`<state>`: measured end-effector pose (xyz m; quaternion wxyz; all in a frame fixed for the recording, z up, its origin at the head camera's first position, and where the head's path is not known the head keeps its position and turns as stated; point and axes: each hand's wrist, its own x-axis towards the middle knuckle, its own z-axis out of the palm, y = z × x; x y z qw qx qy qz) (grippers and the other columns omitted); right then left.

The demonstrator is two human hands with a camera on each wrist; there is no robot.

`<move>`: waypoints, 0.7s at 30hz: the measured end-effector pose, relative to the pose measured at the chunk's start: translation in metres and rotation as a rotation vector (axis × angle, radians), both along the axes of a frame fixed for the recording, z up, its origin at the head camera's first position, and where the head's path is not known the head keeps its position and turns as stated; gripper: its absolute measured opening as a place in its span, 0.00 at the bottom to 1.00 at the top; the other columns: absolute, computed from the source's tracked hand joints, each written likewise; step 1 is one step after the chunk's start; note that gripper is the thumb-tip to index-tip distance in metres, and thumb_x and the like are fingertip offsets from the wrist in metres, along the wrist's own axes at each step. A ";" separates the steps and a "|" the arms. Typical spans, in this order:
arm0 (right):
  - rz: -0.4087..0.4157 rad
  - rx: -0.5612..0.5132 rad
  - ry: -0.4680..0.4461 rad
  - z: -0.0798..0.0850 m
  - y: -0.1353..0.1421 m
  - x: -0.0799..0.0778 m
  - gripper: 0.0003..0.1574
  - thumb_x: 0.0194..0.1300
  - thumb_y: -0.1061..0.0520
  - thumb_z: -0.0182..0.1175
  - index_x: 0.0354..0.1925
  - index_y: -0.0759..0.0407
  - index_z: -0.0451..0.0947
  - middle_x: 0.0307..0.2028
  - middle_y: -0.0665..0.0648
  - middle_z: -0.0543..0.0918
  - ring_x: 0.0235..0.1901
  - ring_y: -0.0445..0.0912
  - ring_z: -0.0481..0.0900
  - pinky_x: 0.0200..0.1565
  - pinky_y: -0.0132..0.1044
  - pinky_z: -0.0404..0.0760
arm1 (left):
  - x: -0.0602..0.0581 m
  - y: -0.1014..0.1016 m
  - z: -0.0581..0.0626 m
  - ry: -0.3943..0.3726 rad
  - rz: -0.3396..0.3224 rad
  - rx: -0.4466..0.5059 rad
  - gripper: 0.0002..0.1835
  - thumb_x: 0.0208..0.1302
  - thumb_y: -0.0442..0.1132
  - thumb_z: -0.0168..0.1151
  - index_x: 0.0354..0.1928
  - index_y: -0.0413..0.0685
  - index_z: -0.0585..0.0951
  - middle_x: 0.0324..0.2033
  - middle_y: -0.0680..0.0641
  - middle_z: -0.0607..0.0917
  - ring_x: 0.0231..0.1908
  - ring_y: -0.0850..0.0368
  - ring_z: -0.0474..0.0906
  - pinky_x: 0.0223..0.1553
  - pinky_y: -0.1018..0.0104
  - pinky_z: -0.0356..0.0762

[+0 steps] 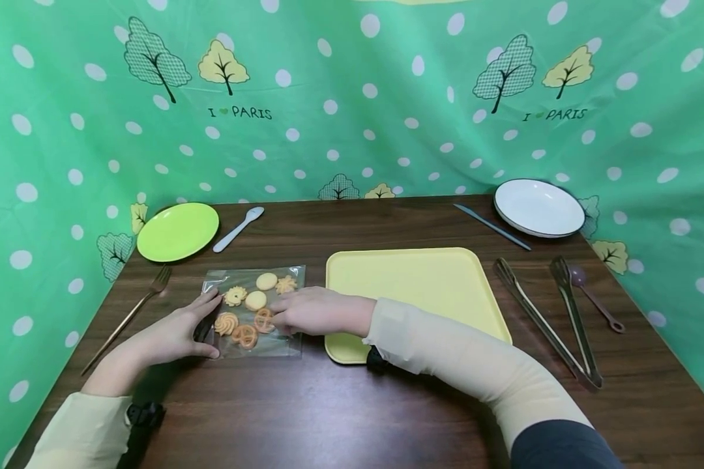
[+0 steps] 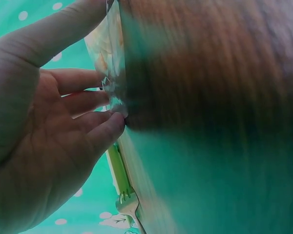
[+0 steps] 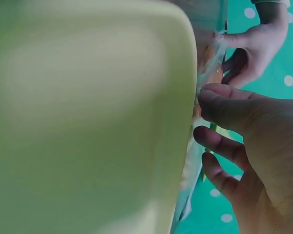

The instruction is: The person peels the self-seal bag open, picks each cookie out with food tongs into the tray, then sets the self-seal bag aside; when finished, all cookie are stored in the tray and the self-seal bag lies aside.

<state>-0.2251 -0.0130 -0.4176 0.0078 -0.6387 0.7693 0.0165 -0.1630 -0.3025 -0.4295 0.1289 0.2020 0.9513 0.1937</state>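
A clear plastic bag (image 1: 287, 348) lies on the table with several cookies (image 1: 256, 300) showing, among them pretzel-shaped ones (image 1: 245, 336) and a swirl (image 1: 226, 323). My left hand (image 1: 173, 332) is spread at the bag's left edge; in the left wrist view its fingertips (image 2: 118, 120) touch the film. From the right, my right hand (image 1: 313, 311) reaches over the bag, fingertips right at a pretzel-shaped cookie (image 1: 263, 320). The right wrist view shows thumb and forefinger close together and the other fingers loosely bent; I cannot tell whether they pinch anything.
A yellow tray (image 1: 410, 277) lies under my right forearm. Behind stand a green plate (image 1: 178, 231) and a pale spoon (image 1: 239, 229); a fork (image 1: 130, 316) lies left. To the right are tongs (image 1: 542, 319), a purple spoon (image 1: 598, 303), a blue knife (image 1: 493, 227) and a white dish (image 1: 540, 207).
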 end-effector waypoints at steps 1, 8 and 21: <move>0.001 0.003 0.006 0.000 0.001 -0.001 0.08 0.65 0.58 0.57 0.30 0.44 0.73 0.36 0.43 0.72 0.41 0.36 0.73 0.50 0.30 0.72 | 0.000 0.000 0.000 -0.003 -0.001 -0.001 0.57 0.45 0.58 0.73 0.69 0.31 0.57 0.70 0.29 0.52 0.67 0.30 0.53 0.59 0.40 0.63; -0.071 0.061 -0.024 0.012 0.023 -0.006 0.11 0.64 0.57 0.58 0.26 0.44 0.72 0.35 0.43 0.71 0.39 0.39 0.67 0.29 0.30 0.64 | -0.001 0.002 0.001 0.006 -0.006 -0.007 0.57 0.43 0.58 0.74 0.68 0.29 0.58 0.70 0.28 0.52 0.67 0.31 0.52 0.60 0.40 0.61; -0.111 0.017 -0.009 0.018 0.020 -0.014 0.24 0.64 0.68 0.55 0.48 0.41 0.78 0.55 0.43 0.74 0.51 0.42 0.71 0.40 0.35 0.73 | -0.003 0.002 0.001 0.021 -0.017 -0.041 0.57 0.42 0.54 0.76 0.67 0.28 0.60 0.69 0.28 0.54 0.67 0.30 0.52 0.59 0.39 0.62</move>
